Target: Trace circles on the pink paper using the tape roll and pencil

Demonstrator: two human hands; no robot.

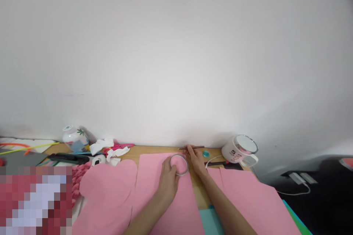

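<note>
My left hand (pixel 167 180) presses a round ring, like a roll of tape (pixel 179 164), flat onto a pink sheet (pixel 162 205) on the wooden desk. My right hand (pixel 196 159) is closed on a thin brown pencil (pixel 193 148), its fingers touching the ring's far right side. More pink sheets lie to either side: a rounded cut piece (pixel 107 187) to the left and a large sheet (pixel 248 198) to the right.
A white mug (pixel 239 151) stands at the right by the wall, with a small teal cap (pixel 206 154) near it. At the left are a bottle (pixel 74 139), crumpled white paper (pixel 104 146), a black tool (pixel 68 158) and pink yarn (pixel 79 176).
</note>
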